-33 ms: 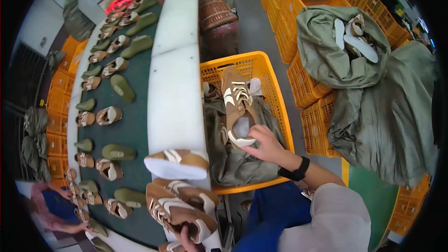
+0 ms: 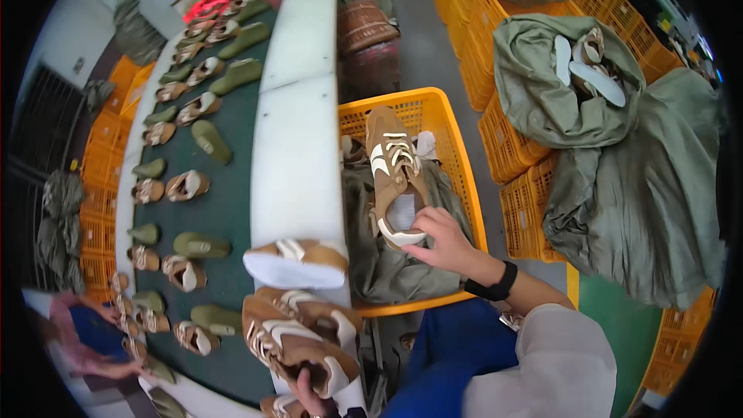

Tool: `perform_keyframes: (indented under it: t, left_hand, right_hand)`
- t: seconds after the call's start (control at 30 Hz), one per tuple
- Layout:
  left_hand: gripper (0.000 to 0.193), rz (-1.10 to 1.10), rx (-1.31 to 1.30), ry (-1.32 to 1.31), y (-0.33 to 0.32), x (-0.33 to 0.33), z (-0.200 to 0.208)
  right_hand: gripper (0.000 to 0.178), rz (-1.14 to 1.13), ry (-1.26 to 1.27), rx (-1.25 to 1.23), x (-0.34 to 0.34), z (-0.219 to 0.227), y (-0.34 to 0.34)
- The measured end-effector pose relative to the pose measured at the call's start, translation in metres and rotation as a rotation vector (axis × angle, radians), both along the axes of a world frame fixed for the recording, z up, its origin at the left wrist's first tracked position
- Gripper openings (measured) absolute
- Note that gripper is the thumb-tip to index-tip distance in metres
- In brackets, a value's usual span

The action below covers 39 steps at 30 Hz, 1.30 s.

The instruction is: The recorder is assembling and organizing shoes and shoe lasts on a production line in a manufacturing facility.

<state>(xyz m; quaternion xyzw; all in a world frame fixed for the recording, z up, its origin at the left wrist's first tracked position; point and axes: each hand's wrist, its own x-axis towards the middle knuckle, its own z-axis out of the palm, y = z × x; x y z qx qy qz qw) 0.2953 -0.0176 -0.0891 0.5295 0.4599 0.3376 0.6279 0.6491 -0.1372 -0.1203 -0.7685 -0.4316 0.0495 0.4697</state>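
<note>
My right hand [image 2: 447, 241] pinches the heel collar of a brown sneaker [image 2: 389, 147] with white laces and stripes, its toe pointing away. That sneaker is over a yellow crate [image 2: 467, 193] lined with grey-green cloth [image 2: 371, 282]. At the lower edge, my left hand [image 2: 311, 396] has its thumb inside the opening of a matching sneaker [image 2: 285, 340]; its other fingers are hidden. Right behind that one is another brown sneaker [image 2: 329, 316]. A further sneaker [image 2: 298, 259] lies tipped on the white ledge [image 2: 294, 162], its pale sole showing.
Left of the ledge runs a dark green conveyor belt [image 2: 232, 209] carrying brown shoes and green shoe lasts [image 2: 203, 244]. A co-worker's arm [image 2: 116, 370] reaches in at lower left. On the right stand stacked yellow crates [image 2: 511, 209] and a cloth-lined load with shoes [image 2: 596, 81].
The view has shifted slightly, so the belt and ledge appear a little further right. Both hands keep their hold on the sneakers.
</note>
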Motion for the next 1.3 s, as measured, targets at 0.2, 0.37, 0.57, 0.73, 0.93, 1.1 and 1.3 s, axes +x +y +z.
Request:
perform_keyframes:
  t: [0.2,0.37,0.57,0.73,0.93,1.1,1.3]
  left_hand:
    - [0.042,0.341,-0.005,-0.214,-0.018,-0.071,0.054]
    - [0.044,0.475,0.078,-0.058,-0.056,-0.166,0.055]
    - [0.046,0.511,-0.004,0.102,-0.091,-0.160,0.064]
    - [0.043,0.568,-0.155,0.049,-0.069,-0.184,0.027]
    - [0.045,0.607,-0.237,0.332,-0.055,-0.100,0.060]
    - [0.054,0.598,-0.240,0.346,-0.060,-0.097,0.063]
    - [0.062,0.624,-0.087,0.349,-0.048,-0.035,0.100]
  right_hand:
    - [0.035,0.555,-0.124,0.088,-0.098,0.109,0.006]
    - [0.034,0.714,-0.315,-0.023,-0.145,0.093,0.075]
    - [0.040,0.774,-0.065,0.042,-0.134,0.057,0.078]
    - [0.016,-0.048,1.006,0.029,-0.006,-0.094,0.089]
    - [0.028,-0.204,1.107,-0.604,-0.014,-0.285,0.146]
    - [0.046,-0.541,1.357,-0.469,-0.021,-0.297,0.168]
    - [0.065,-0.497,1.768,0.595,0.029,-0.283,0.083]
